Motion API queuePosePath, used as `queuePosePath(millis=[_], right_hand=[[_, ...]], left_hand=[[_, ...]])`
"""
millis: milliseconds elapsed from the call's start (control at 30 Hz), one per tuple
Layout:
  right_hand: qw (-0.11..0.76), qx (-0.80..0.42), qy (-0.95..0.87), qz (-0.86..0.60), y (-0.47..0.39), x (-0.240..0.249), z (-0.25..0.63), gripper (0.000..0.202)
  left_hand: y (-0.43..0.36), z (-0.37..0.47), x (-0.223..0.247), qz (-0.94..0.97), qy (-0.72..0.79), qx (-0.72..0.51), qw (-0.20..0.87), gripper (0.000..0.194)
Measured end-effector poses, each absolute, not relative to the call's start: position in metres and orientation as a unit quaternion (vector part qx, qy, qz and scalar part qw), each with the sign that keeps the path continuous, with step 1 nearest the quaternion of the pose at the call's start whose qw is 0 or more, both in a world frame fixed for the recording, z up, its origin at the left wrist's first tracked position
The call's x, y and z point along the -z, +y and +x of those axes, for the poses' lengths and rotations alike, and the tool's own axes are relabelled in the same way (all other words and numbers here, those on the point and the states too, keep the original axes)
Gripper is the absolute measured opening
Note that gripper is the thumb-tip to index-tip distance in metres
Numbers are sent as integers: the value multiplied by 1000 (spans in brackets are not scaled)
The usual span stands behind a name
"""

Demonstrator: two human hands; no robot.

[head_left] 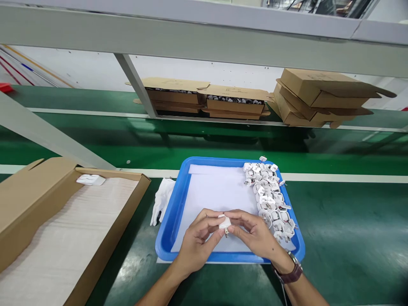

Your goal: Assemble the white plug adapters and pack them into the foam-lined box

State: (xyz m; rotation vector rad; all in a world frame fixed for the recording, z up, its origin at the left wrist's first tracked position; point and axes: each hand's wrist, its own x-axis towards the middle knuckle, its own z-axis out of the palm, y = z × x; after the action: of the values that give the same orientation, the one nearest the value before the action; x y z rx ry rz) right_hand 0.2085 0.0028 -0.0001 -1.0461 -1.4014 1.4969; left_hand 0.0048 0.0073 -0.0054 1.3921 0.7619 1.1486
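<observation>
A small white plug adapter (225,222) with metal prongs pointing down is pinched between my two hands, over the front part of a blue tray (229,257). My left hand (201,236) grips its left side with thumb and fingers. From the right, my right hand (251,231) holds it the same way, with a watch on that wrist. White paper (219,191) lines the tray. Along the tray's right side lie several white plug adapter parts (267,197), grouped closely, some with prongs showing.
Left of the tray lies a white glove (164,197). An open cardboard box (117,227) with a white sheet and a small white packet (91,179) stands at the left. Behind are filled cartons (236,106) and stacked cardboard boxes (321,93), below a grey beam (204,38).
</observation>
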Motion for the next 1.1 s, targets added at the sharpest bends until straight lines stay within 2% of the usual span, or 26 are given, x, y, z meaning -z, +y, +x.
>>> queuePosePath(millis=[233,467,600,667,833,967,1033,1100], right_hand=[[410,-598,-544,-424,-1,-3,204,29],[422,-577,-525,-461,2,4,201,51],[429,-570,-524,-465,3,6,198,54],[428,-570,-524,-466,3,6,196,55],[424,-559,-536,-469,3,5,196,48],[406,-499,-571,-511,-4,6,196,47],[386,-445,-592,-550,-11,7,194,49],[360,-392,-619,-578,-18,9,191,50]], left_hand=[[5,4,9,592,345,-474,553,24],[13,3,10,559,337,-442,616,25],[11,9,12,535,326,-431,650,37],[9,13,15,529,342,-446,636,41],[10,17,19,541,383,-472,581,30],[13,13,15,536,415,-465,569,35],[12,8,8,559,443,-474,517,35],[10,-1,-4,602,485,-477,418,35]])
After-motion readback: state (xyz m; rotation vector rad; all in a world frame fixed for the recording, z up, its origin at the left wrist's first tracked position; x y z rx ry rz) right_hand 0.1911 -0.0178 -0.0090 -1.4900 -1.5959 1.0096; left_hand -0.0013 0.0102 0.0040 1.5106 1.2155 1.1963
